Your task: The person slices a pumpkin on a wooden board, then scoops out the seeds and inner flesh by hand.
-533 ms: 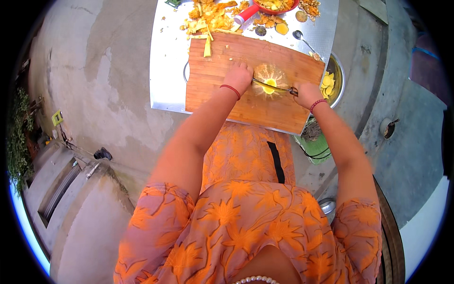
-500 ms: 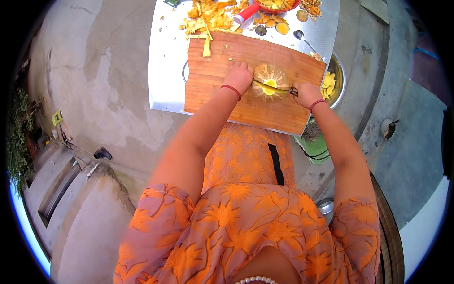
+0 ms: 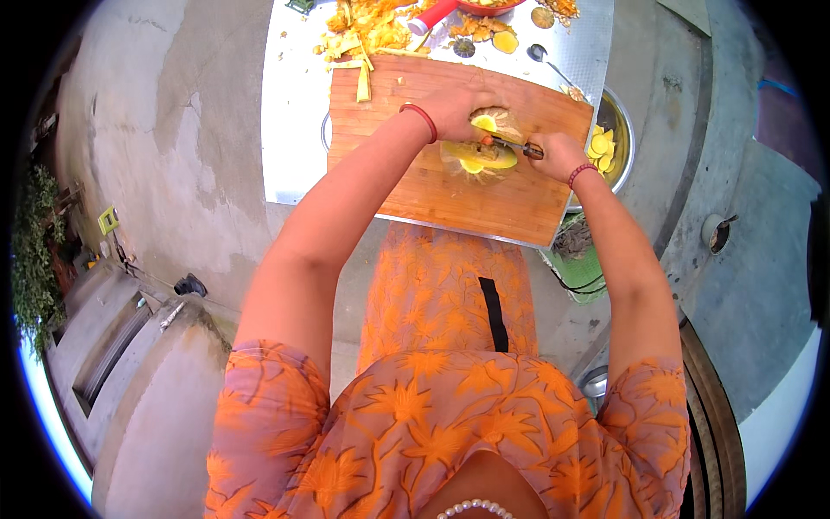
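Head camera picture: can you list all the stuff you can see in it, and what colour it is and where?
cutting board: one, brown wood, on the metal table
table: one, silver metal, top middle
fruit: one, yellow inside, brown rind, on the board under both hands
knife: one, dark handle, across the fruit
peels: a pile, orange-yellow, beyond the board
metal bowl: one, silver, holding yellow slices, right of the board
spoon: one, silver, on the table
floor: grey concrete, all around
dress: orange, flowered, bottom
left hand: one, red bracelet, on the fruit
right hand: one, red bracelet, holds the knife
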Demonstrator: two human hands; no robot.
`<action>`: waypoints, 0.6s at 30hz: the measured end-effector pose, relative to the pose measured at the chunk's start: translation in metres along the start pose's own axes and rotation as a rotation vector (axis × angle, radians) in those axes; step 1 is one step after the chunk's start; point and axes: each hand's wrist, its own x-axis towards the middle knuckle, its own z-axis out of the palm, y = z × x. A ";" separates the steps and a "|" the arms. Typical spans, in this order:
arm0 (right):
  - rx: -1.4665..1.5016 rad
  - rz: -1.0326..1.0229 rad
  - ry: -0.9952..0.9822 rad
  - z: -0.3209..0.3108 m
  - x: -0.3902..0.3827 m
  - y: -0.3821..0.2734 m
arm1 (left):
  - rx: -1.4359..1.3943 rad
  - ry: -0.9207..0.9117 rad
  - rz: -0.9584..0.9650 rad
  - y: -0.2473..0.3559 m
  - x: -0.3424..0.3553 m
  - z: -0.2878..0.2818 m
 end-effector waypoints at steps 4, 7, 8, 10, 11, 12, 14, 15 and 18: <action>-0.039 -0.097 0.074 -0.011 -0.007 -0.011 | -0.179 0.201 -0.216 -0.039 0.025 -0.019; -0.143 -0.140 0.147 -0.003 -0.012 -0.002 | -0.211 0.372 -0.486 -0.077 0.019 -0.018; -0.114 -0.144 0.199 0.004 -0.017 0.004 | -0.212 0.366 -0.482 -0.081 0.014 -0.015; -0.080 -0.143 0.250 0.015 -0.028 0.015 | -0.643 0.449 -0.669 -0.080 -0.002 -0.005; -0.049 -0.128 0.298 0.020 -0.029 0.013 | -0.635 0.458 -0.686 -0.091 -0.018 0.004; -0.013 -0.115 0.336 0.027 -0.032 0.008 | -0.820 0.647 -0.592 -0.108 -0.039 0.024; 0.031 -0.096 0.362 0.041 -0.043 0.016 | -1.179 0.920 -0.550 -0.103 -0.056 0.044; 0.067 -0.096 0.403 0.044 -0.044 0.017 | -1.300 0.981 -0.473 -0.106 -0.069 0.050; 0.122 -0.004 0.591 0.060 -0.053 0.014 | -1.442 1.194 -0.527 -0.099 -0.094 0.064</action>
